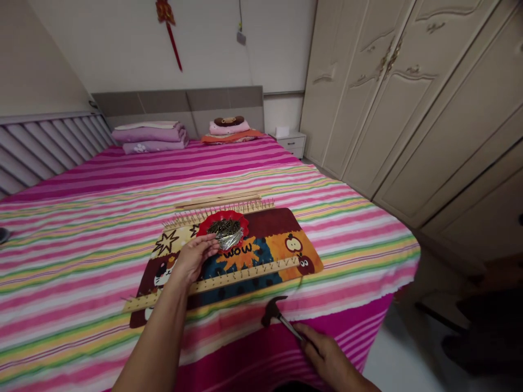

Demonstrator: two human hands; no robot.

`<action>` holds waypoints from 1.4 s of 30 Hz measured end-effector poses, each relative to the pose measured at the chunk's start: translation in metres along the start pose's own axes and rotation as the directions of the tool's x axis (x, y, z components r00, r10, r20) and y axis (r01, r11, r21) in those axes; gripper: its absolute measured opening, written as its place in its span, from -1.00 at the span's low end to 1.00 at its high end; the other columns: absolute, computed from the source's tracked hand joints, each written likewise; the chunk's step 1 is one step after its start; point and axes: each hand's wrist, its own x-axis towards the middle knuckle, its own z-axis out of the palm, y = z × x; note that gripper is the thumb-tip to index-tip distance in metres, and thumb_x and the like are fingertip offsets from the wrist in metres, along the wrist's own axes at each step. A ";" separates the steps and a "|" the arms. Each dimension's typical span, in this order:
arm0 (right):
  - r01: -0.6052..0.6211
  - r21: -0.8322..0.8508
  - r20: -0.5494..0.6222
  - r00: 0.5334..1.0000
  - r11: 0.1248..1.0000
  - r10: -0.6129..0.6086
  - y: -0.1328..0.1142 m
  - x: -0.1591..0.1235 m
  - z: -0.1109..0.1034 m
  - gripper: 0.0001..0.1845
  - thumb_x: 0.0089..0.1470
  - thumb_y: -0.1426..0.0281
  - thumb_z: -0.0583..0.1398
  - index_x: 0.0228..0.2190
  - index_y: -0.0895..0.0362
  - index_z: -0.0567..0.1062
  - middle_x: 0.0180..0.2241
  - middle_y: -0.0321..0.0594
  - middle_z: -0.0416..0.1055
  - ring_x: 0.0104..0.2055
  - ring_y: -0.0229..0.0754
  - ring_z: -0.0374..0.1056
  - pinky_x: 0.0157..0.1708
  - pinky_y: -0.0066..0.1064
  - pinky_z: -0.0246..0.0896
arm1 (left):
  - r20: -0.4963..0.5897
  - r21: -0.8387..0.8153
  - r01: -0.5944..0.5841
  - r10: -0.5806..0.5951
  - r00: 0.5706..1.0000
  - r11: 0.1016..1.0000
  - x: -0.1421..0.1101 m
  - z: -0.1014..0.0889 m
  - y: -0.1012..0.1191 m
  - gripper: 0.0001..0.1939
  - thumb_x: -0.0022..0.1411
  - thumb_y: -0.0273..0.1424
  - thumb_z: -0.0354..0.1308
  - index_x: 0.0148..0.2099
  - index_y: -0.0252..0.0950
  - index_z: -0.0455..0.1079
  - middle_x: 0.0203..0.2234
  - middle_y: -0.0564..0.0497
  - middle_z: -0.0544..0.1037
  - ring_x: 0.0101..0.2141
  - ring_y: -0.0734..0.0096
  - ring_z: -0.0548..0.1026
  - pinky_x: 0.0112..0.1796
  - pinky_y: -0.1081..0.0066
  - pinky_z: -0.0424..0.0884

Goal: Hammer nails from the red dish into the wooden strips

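Observation:
My right hand (322, 351) is wrapped round the handle of a claw hammer (288, 325), whose dark head hangs over the bed near the mat's front edge. At the left rim of a scalloped red bowl (203, 226) is my left hand (198, 255), its fingers pinched together; what they hold, if anything, is too small to make out. Dark nails (224, 227) and a piece of clear plastic (231, 239) lie in the bowl. A wooden strip (245, 272) with nails standing along it crosses the front of the printed mat (281, 220), partly hidden by my left forearm.
Behind the bowl lies a second nail-studded wooden strip (257, 207), with bare wooden sticks (218, 200) beyond it. Everything rests on a striped bed (347, 218). Folded bedding (151, 136) sits by the headboard (163, 103); a wardrobe (368, 109) stands at the right.

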 end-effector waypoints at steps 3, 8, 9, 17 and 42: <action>-0.018 -0.016 -0.015 1.000 1.000 0.018 -0.001 0.000 0.000 -0.59 0.11 0.36 0.05 -0.03 0.16 0.46 -0.12 -0.07 0.53 -0.08 -0.06 0.44 -0.07 -0.29 0.33 | 0.090 -0.002 0.016 -0.015 0.996 1.000 -0.022 0.002 0.002 -0.76 -0.07 -0.58 0.18 -0.26 -0.42 0.48 -0.46 -0.08 0.59 -0.40 0.44 0.55 -0.34 0.48 0.49; -0.012 -0.015 -0.029 1.000 1.000 0.012 0.001 -0.002 0.001 -0.60 0.11 0.37 0.06 -0.04 0.17 0.47 -0.15 -0.08 0.55 -0.14 -0.06 0.48 -0.13 -0.29 0.38 | 0.076 0.016 0.014 -0.015 0.997 1.000 -0.056 -0.002 -0.008 -0.64 -0.21 -0.46 0.34 -0.25 -0.39 0.50 -0.46 -0.06 0.59 -0.39 0.37 0.55 -0.30 0.40 0.50; -0.019 -0.019 -0.035 0.999 1.000 0.018 0.001 -0.002 0.001 -0.60 0.11 0.37 0.06 -0.03 0.17 0.47 -0.15 -0.07 0.55 -0.14 -0.06 0.47 -0.13 -0.29 0.38 | 0.050 0.027 0.011 -0.013 0.999 1.000 -0.061 -0.005 -0.012 -0.62 -0.24 -0.41 0.37 -0.26 -0.38 0.50 -0.48 -0.05 0.59 -0.42 0.39 0.54 -0.33 0.41 0.50; -0.005 -0.051 -0.005 1.000 0.999 0.005 0.000 -0.001 0.001 -0.56 0.09 0.43 0.02 -0.01 0.19 0.44 -0.14 -0.05 0.53 -0.12 -0.06 0.46 -0.10 -0.27 0.35 | -0.116 0.158 -0.056 0.075 0.990 0.986 -0.076 -0.023 -0.060 -0.53 -0.25 -0.19 0.36 -0.24 -0.33 0.52 -0.41 0.00 0.59 -0.49 0.52 0.49 -0.43 0.52 0.45; -0.008 -0.059 -0.013 1.000 0.998 0.008 -0.002 -0.005 0.000 -0.58 0.11 0.38 0.05 -0.01 0.19 0.45 -0.10 -0.03 0.51 -0.07 -0.04 0.44 -0.06 -0.24 0.33 | -0.242 0.511 -0.142 0.301 0.922 0.848 -0.064 0.000 -0.104 -0.68 -0.05 -0.14 0.13 -0.30 -0.24 0.49 -0.41 0.03 0.57 -0.44 0.41 0.48 -0.38 0.40 0.43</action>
